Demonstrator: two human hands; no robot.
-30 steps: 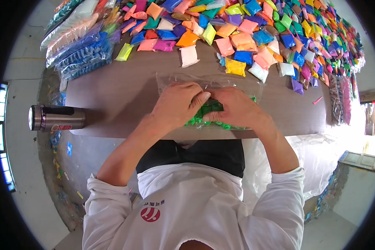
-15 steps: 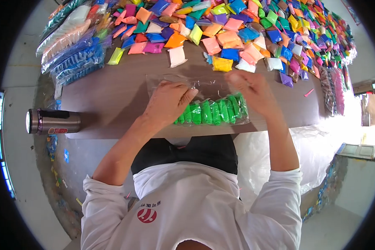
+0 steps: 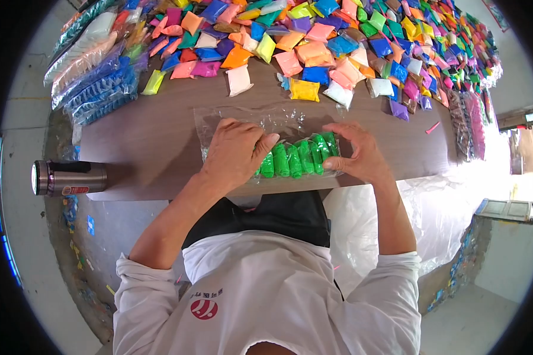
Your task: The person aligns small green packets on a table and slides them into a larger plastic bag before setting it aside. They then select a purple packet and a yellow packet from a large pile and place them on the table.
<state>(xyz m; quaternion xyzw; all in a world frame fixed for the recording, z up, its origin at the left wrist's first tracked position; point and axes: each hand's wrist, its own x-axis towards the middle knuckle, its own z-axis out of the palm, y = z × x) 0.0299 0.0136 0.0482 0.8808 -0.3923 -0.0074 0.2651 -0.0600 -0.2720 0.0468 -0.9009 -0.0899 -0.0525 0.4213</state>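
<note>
A clear plastic bag (image 3: 272, 125) lies on the table in front of me, with a row of bright green packets (image 3: 294, 160) standing side by side inside it. My left hand (image 3: 234, 152) is closed over the left part of the bag, fingers curled under and thumb pointing right along the packets; it hides that end of the row. At the right end, my right hand (image 3: 361, 155) clasps the bag, thumb at the lower edge and fingers at the upper edge, around the last packets.
A big heap of colourful small packets (image 3: 314, 50) covers the table's far side. Filled bags are stacked at the left (image 3: 100, 89) and right (image 3: 471, 124). A steel flask (image 3: 71, 178) lies at the table's left edge. Clear plastic sheeting (image 3: 397, 219) hangs at the lower right.
My right hand, blurred and raised above the bag's upper right before, has come down onto its right end. My left hand remains on the bag. The whole view has shifted slightly.
</note>
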